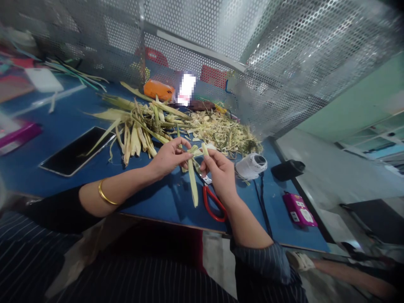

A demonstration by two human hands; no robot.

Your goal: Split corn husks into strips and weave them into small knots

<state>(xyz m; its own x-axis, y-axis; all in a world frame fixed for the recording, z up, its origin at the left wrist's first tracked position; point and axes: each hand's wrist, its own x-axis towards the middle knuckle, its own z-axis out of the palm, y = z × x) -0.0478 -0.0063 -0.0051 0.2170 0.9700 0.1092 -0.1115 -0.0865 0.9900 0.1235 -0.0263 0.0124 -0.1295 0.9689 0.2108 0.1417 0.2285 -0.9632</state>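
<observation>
Pinch the corn-husk strips (193, 185) between your left hand (170, 158) and right hand (221, 170), as now, one hanging just left of the red-handled scissors (205, 198); keep tension light and even.

The blue worktop (167, 204) is carrying a bundle of husks (135, 141), a heap of shredded scraps (222, 130), a dark tablet (78, 152), a white roll (248, 168) and a purple packet (299, 209).

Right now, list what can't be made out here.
Head view, throughout:
Scissors, tips: hidden by the right hand or husk strip.
Bright screen, content: pixelated.
Left purple packet, lettering: blurred; one end cut off by left edge.
Other person: mostly cut off by right edge.
</observation>
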